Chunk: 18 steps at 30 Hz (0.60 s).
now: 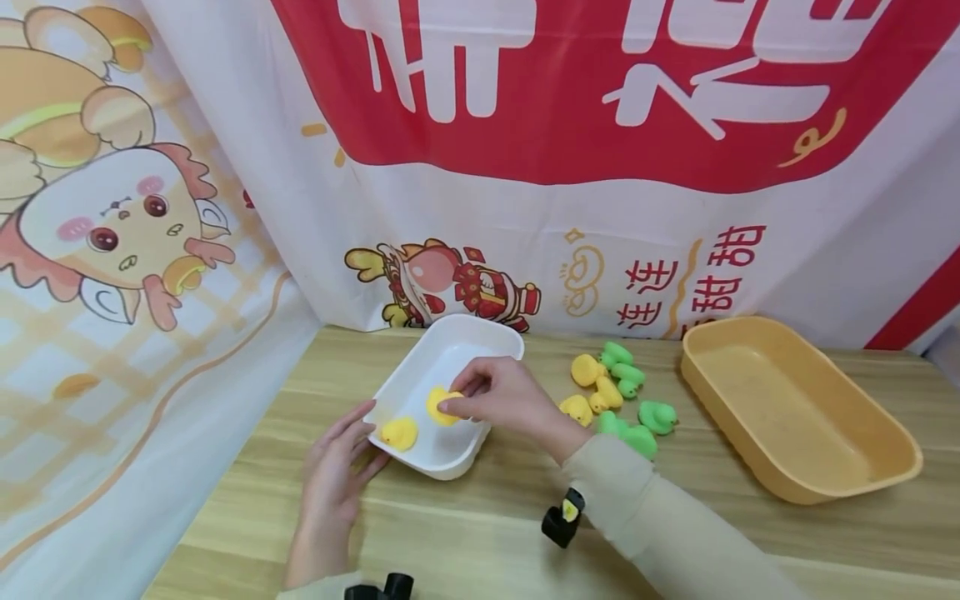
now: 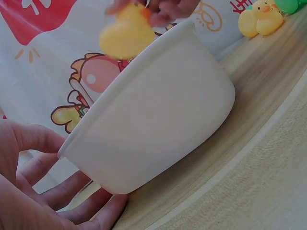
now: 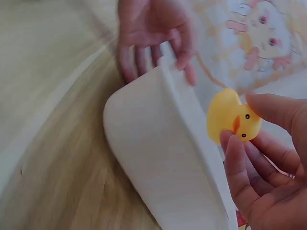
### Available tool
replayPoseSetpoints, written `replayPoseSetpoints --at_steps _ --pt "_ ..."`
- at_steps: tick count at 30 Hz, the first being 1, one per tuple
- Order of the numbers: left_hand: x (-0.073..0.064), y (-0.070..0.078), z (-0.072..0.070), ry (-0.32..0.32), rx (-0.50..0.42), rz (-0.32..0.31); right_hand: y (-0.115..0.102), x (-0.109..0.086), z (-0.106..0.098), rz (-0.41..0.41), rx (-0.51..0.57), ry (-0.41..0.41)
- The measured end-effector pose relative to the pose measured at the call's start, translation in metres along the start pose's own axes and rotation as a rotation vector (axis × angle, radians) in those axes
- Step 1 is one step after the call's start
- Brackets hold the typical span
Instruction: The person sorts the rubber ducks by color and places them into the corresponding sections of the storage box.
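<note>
Stretches the right arm point(image 1: 675, 533) diagonally from the lower right of the head view, in a pale sleeve point(image 1: 622, 487) ending at a bare wrist point(image 1: 564, 435). Angles the right hand point(image 1: 495, 392) leftward with its back facing up. Pinches with the thumb point(image 3: 273, 108) opposite the fingers point(image 3: 235, 163), slightly bent in the right wrist view. Extends the left arm point(image 1: 318, 546) up from the bottom edge, sleeved only at the very foot of the view. Grips with the left hand point(image 1: 337, 467), with one digit high and the rest lower, parted and gently curved in the left wrist view. Holds both hands near each other but apart, with the right farther forward
</note>
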<state>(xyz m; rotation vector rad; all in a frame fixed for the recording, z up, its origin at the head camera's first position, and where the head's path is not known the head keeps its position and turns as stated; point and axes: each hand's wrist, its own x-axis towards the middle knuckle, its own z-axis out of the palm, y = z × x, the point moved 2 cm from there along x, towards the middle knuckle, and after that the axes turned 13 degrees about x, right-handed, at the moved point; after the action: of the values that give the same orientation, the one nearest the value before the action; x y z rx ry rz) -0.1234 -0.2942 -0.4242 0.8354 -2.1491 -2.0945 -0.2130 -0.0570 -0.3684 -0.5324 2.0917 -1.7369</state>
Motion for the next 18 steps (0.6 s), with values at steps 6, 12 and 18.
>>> replayPoseSetpoints --at_steps 6,12,18 --pt "0.001 -0.001 0.000 -0.006 0.009 0.003 0.005 0.017 0.023 -0.061 -0.291 -0.127" --pt "-0.001 -0.002 0.000 0.001 0.001 0.007 0.010 0.027 0.039 -0.027 -0.435 -0.191" --pt "0.000 0.000 0.001 0.006 -0.002 0.019 0.011 0.034 0.042 0.004 -0.503 -0.205"
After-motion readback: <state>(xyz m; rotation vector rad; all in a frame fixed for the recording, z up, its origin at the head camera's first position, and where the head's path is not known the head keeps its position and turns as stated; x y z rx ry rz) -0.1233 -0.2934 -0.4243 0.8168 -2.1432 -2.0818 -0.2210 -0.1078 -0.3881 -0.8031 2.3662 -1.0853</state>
